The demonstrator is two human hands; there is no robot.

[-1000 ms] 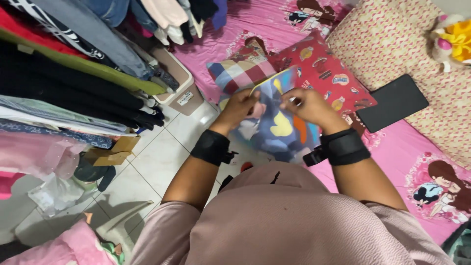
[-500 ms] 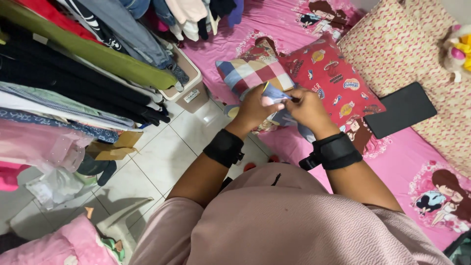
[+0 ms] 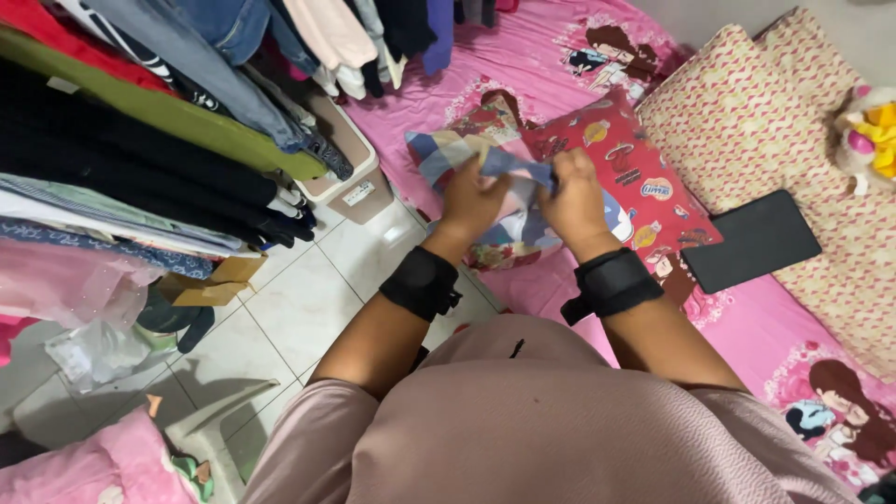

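We are in a home bedroom: a bed with a pink cartoon sheet (image 3: 560, 56), patterned pillows (image 3: 747, 121), a soft toy (image 3: 873, 135), and a crowded rack of hanging clothes (image 3: 140, 121) over white floor tiles (image 3: 308, 299).

Both hands (image 3: 476, 201) covered part of the cloth (image 3: 523, 224); its fold was unclear. The hanging clothes (image 3: 140, 121) ran off the top and left edges.

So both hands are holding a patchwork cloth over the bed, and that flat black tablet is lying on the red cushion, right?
Not quite. The head view shows the flat black tablet lying on the pink patterned pillow, beside the red cushion. The rest holds: left hand and right hand grip the patchwork cloth.
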